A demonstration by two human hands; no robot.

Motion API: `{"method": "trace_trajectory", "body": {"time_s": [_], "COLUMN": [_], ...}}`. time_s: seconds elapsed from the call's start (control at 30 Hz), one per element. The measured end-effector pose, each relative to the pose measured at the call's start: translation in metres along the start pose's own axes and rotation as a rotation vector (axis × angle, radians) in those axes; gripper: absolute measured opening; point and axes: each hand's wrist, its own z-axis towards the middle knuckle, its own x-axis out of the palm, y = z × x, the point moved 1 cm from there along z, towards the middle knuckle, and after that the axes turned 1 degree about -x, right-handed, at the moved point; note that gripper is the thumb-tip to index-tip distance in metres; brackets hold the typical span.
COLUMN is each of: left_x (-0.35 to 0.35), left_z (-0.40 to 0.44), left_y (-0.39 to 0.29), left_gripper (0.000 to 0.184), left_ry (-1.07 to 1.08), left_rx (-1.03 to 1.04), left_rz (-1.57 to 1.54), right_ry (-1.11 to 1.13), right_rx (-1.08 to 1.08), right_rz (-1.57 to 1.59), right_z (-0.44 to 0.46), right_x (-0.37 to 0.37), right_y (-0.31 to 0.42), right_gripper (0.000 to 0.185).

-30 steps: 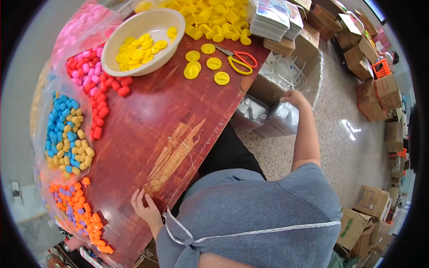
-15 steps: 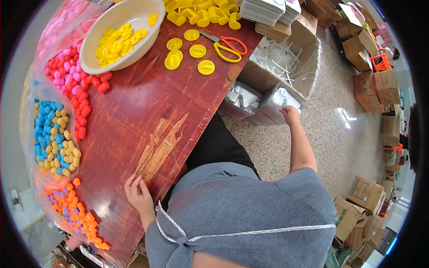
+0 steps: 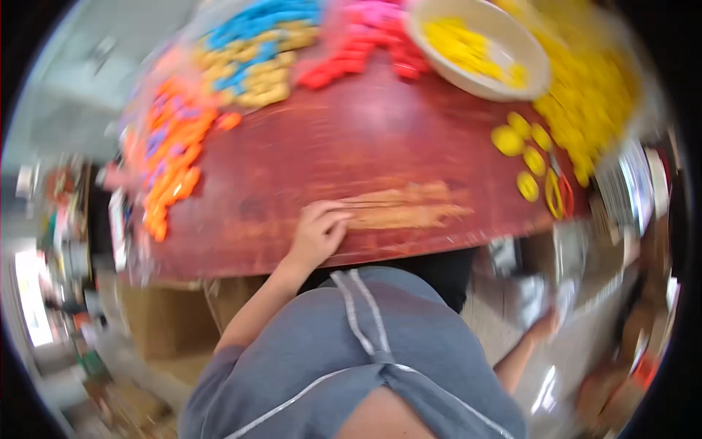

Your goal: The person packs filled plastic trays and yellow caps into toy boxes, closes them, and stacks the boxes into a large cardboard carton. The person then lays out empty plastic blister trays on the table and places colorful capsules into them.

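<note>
My left hand [image 3: 320, 230] rests on the red wooden table [image 3: 285, 157], near its front edge. Its fingers are slightly curled, apart from the thumb, and hold nothing visible. Just right of the fingertips is a worn, peeled patch [image 3: 409, 207] in the tabletop. Low on the right, beyond the table edge, my right hand [image 3: 542, 327] is smeared by motion. It is close to shiny silvery, clear-looking packs [image 3: 532, 296]; whether it grips one cannot be made out.
A white bowl [image 3: 537, 86] with yellow discs stands at the back right. Yellow discs [image 3: 528, 186] and scissors [image 3: 556, 194] lie near the right edge. Orange and purple pieces [image 3: 175, 157], blue and tan ones [image 3: 274, 55], and red ones [image 3: 358, 55] line the back and left. Cardboard [image 3: 164, 311] stands below.
The view has swung to the left, so the table now lies across the middle. My left hand stays by the worn patch; my right hand remains near the silvery packs, now blurred.
</note>
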Motion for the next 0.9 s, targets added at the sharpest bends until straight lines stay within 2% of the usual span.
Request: {"method": "trace_trajectory", "body": {"time_s": [0.1, 0.13, 0.17, 0.27, 0.3, 0.37, 0.4, 0.43, 0.47, 0.5, 0.53, 0.57, 0.6, 0.67, 0.7, 0.73, 0.77, 0.8, 0.83, 0.87, 0.9], "left_x": [-0.007, -0.01, -0.013, -0.022, -0.029, -0.065, -0.097, -0.135, -0.174, -0.218, -0.256, -0.293, -0.32, -0.363, -0.371, -0.382, -0.392, -0.399, -0.405, -0.394, -0.394], "left_z": [-0.006, -0.008, -0.01, -0.022, -0.021, -0.019, -0.019, -0.024, -0.034, -0.059, -0.072, -0.093, -0.118, -0.131, -0.138, -0.155, -0.177, -0.207, -0.227, -0.199, -0.191], "left_y": [0.008, 0.009, 0.01, 0.018, 0.021, 0.031, 0.039, 0.053, 0.064, 0.095, 0.102, 0.117, 0.142, 0.145, 0.153, 0.173, 0.201, 0.248, 0.278, 0.236, 0.222], "left_gripper": [0.022, 0.022, 0.023, 0.026, 0.025, 0.029, 0.03, 0.031, 0.032, 0.037, 0.041, 0.043, 0.047, 0.05, 0.051, 0.044, 0.038, 0.033, 0.029, 0.028, 0.027], "left_ry": [-0.068, -0.089, -0.1, -0.126, -0.159, -0.374, -0.484, -0.621, -0.78, -0.782, -0.947, -0.954, -0.971, -0.661, -0.542, -0.487, -0.434, -0.401, -0.362, -0.468, -0.495], "left_rx": [0.022, 0.016, 0.016, -0.022, -0.004, -0.025, -0.056, -0.164, -0.315, -0.603, -0.553, -0.629, -0.666, -1.2, -1.346, -1.38, -1.405, -1.381, -1.354, -1.344, -1.345], "left_rz": [-0.055, -0.073, -0.101, -0.091, -0.063, 0.206, 0.378, 0.507, 0.583, 0.676, 0.963, 1.116, 1.442, 1.286, 1.328, 1.204, 1.074, 1.103, 1.125, 1.083, 1.102], "right_ry": [-0.108, -0.131, -0.248, -0.302, -0.311, -0.327, -0.252, -0.175, -0.177, -0.224, -0.271, -0.316, -0.361, -0.32, -0.315, -0.323, -0.209, -0.094, -0.108, 0.018, 0.148], "right_rx": [0.121, 0.3, 0.396, 0.311, 0.294, 0.258, 0.289, 0.321, 0.308, 0.225, 0.143, 0.065, -0.015, -0.352, -0.578, -0.601, -0.852, -1.106, -1.132, -1.413, -1.687], "right_rz": [-0.14, 0.042, 0.22, 0.214, 0.194, 0.191, 0.252, 0.309, 0.318, 0.349, 0.385, 0.424, 0.47, 0.505, 0.722, 0.778, 0.892, 0.982, 1.012, 1.014, 0.986], "right_z": [0.014, 0.026, 0.04, 0.065, 0.069, 0.08, 0.087, 0.092, 0.099, 0.107, 0.116, 0.123, 0.125, 0.129, 0.127, 0.121, 0.109, 0.095, 0.082, 0.066, 0.052], "right_x": [-0.009, -0.006, -0.027, -0.047, -0.044, -0.044, -0.05, -0.059, -0.076, -0.096, -0.122, -0.143, -0.172, -0.191, -0.177, -0.177, -0.19, -0.209, -0.232, -0.257, -0.276], "right_y": [-0.008, -0.017, 0.0, 0.011, 0.014, 0.019, 0.019, 0.022, 0.045, 0.068, 0.111, 0.155, 0.197, 0.265, 0.293, 0.335, 0.388, 0.433, 0.469, 0.501, 0.526], "right_gripper": [0.026, 0.026, 0.03, 0.037, 0.031, 0.024, 0.031, 0.046, 0.046, 0.043, 0.04, 0.037, 0.034, 0.029, 0.013, 0.013, 0.018, 0.024, 0.024, 0.022, 0.02]}}
